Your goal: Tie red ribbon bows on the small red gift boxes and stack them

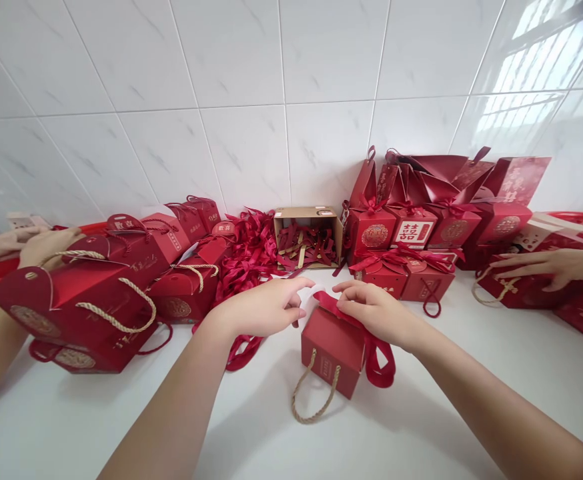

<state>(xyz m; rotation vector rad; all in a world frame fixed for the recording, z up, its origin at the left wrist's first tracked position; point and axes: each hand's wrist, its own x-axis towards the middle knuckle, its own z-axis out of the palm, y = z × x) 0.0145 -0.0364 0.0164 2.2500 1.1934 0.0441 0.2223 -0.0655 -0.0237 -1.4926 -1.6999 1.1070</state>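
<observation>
A small red gift box (330, 343) stands on the white table in front of me, with a twisted rope handle (305, 419) hanging from its near side. Across its top runs a red ribbon (382, 375), whose loop droops over the right side. My right hand (374, 308) pinches the ribbon at the top of the box. Just left of the box, my left hand (264, 307) has its fingers bent but apart, and nothing shows in them. A whitish translucent piece (313, 288) lies by its index finger; its kind is unclear.
Heaped red ribbons (251, 250) and an open cardboard box (307, 213) of ribbon pieces lie behind. Red gift boxes (86, 300) crowd the left; ribboned boxes (371, 230) are stacked at right. Other people's hands (554, 268) are at both edges. A tiled wall (241, 53) closes the back.
</observation>
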